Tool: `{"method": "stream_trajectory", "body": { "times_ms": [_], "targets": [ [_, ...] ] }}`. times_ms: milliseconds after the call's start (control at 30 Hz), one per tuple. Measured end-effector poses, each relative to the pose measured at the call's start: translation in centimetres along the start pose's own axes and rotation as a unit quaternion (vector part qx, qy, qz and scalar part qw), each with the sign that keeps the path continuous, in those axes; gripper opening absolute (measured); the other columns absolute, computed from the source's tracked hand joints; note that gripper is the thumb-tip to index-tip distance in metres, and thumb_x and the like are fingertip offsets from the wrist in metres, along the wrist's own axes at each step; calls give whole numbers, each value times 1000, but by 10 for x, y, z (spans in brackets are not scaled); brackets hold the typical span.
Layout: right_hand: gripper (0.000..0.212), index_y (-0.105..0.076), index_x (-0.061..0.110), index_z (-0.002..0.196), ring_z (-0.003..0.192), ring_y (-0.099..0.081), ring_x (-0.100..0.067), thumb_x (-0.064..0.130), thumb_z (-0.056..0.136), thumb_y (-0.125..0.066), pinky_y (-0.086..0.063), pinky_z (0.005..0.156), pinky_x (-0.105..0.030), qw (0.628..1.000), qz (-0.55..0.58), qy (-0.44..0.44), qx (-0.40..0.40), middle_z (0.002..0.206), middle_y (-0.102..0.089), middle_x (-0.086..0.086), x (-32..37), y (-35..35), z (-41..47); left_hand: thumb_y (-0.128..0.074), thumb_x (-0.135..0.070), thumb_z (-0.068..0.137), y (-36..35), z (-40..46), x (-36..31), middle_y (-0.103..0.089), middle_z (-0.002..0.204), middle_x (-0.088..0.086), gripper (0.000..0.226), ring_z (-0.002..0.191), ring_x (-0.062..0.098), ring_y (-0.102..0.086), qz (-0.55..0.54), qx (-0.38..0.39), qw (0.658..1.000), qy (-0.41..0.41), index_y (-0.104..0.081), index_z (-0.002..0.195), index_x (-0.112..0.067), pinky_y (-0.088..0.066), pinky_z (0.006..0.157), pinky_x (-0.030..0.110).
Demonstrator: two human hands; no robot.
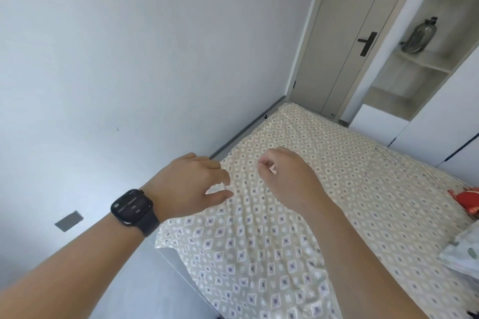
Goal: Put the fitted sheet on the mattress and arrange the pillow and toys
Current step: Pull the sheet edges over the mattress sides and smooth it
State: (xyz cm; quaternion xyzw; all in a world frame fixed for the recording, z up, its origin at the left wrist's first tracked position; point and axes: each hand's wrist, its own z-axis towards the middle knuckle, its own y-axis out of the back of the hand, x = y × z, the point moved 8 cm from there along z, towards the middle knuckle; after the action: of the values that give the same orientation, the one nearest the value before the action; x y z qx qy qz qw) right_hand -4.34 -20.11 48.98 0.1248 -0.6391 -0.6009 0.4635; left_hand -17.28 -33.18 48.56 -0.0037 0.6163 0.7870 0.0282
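The beige fitted sheet (298,228), printed with small diamonds, lies spread and wrinkled over the mattress, and its near left corner hangs loose over the grey bed side (178,274). My left hand (191,184), a black watch on its wrist, hovers at the sheet's wall-side edge with thumb and fingers apart. My right hand (287,173) is held over the sheet with its fingers curled in; a scrap of the pattern shows inside the curl, and whether it pinches the cloth is unclear. A red toy (466,199) and a pale pillow (464,248) lie at the right edge.
The bed runs along a white wall (129,59) on the left. A grey door (344,33) stands beyond the bed's far end, beside open shelves holding a glass bottle (420,36). White cabinets (440,122) line the far right.
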Motion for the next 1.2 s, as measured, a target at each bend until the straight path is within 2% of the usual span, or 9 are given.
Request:
{"method": "stream_trajectory", "body": {
  "times_ms": [133,300,467,600,700,800,867,1033,1200],
  "targets": [
    [18,-63,29,100,99,-53,-7,38,100,-46,-51,82,-33,998,-2,10,58,103,-57,16,18,-49,65,-28,-69,95,-18,-12,79,-60,92,-21,47,84,1,-55,-27,34,998,55,-63,107,-42,-46,85,27],
    [22,-63,27,105,106,-51,-10,38,102,-44,-49,85,-34,990,-13,28,136,111,-57,13,58,-112,157,-27,-67,95,-31,-12,183,-59,86,-21,43,75,-1,-51,-35,51,993,100,-62,102,-43,-47,80,26],
    [25,-63,26,109,105,-52,-10,40,102,-43,-48,84,-33,990,-11,-16,136,112,-56,12,71,-162,243,-25,-66,93,-70,14,279,-58,89,-22,42,76,0,-49,-67,82,991,85,-60,103,-45,-44,80,22],
    [27,-63,27,112,107,-53,-13,41,102,-43,-49,89,-39,986,-14,-126,110,114,-57,11,39,-180,271,-25,-58,91,-110,55,326,-57,83,-20,40,74,2,-52,-106,135,985,11,-61,95,-41,-48,78,27],
    [26,-63,27,112,107,-52,-14,42,102,-45,-49,89,-39,973,2,-215,82,112,-56,10,20,-176,266,-24,-55,91,-124,97,338,-54,77,-17,41,70,6,-52,-123,183,973,-67,-60,89,-38,-48,72,27],
    [26,-65,26,113,107,-53,-16,41,101,-47,-50,87,-38,956,-5,-293,31,113,-58,7,2,-170,252,-38,-46,98,-137,144,331,-51,74,-16,26,69,5,-51,-133,220,953,-161,-56,83,-34,-47,67,28],
    [25,-65,26,111,106,-55,-18,41,101,-48,-51,87,-38,940,-11,-342,3,110,-59,7,-11,-169,234,-45,-40,100,-148,176,317,-55,78,-16,22,72,4,-53,-135,233,939,-216,-63,89,-32,-47,68,27],
    [28,-62,28,119,112,-55,-19,43,102,-44,-50,90,-39,895,-1,-445,42,118,-58,7,-44,-187,205,-46,-42,100,-163,239,274,-60,90,-18,19,77,1,-53,-146,244,905,-316,-64,96,-36,-50,72,28],
    [32,-59,28,124,116,-54,-21,44,103,-41,-45,89,-35,854,6,-515,70,122,-56,5,-70,-196,207,-47,-43,100,-182,284,255,-60,91,-20,19,78,-3,-54,-158,270,868,-386,-65,98,-36,-45,69,20]
  ]
}}
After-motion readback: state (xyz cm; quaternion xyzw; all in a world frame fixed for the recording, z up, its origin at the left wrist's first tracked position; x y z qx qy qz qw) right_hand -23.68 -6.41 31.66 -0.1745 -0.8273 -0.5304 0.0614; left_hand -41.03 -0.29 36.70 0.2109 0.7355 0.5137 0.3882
